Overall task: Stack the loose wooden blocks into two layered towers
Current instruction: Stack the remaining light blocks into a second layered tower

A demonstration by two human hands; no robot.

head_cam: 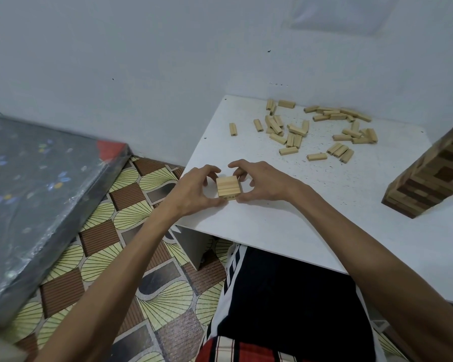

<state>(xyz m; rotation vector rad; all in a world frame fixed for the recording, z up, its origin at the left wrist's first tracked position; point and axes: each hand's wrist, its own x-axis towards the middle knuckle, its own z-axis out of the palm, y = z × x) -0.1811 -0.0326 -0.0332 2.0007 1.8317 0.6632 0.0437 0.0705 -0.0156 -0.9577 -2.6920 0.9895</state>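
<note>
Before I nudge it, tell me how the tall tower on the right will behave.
The tall tower likely tips easily: many layers on a narrow base. Its separate blocks would probably scatter rather than fall as one.

A small stack of pale wooden blocks, its top layer laid side by side, stands near the left edge of the table, towards the near-left corner; loose blocks of the same pale wood lie scattered flat along the far edge; a tall tower of light and dark layers stands at the right edge.
</note>
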